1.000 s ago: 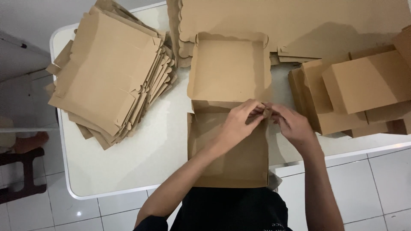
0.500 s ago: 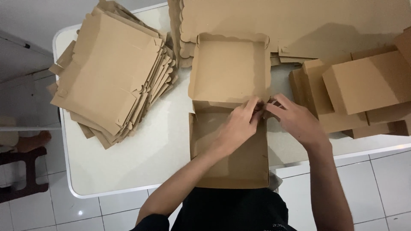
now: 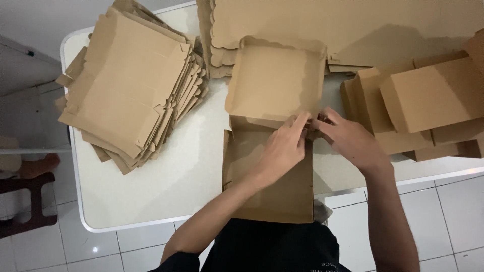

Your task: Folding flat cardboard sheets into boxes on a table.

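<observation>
A brown cardboard box [image 3: 267, 166] lies open in front of me on the white table [image 3: 166, 181], its scalloped-edged lid [image 3: 275, 80] standing toward the far side. My left hand [image 3: 285, 148] rests on the box's right rear corner, fingers pinching a flap at the fold. My right hand [image 3: 348, 138] meets it from the right, fingertips on the same corner flap. Both hands touch at the hinge between base and lid.
A fanned stack of flat cardboard blanks [image 3: 131, 85] sits at the table's left. Folded finished boxes [image 3: 428, 106] pile at the right. More flat scalloped sheets [image 3: 353, 25] lie at the back. A dark wooden stool [image 3: 30, 201] stands on the tiled floor, left.
My hands stay at the box's right rear corner; the fingers have shifted slightly, closing tighter on the flap. The box and the stacks have not moved.
</observation>
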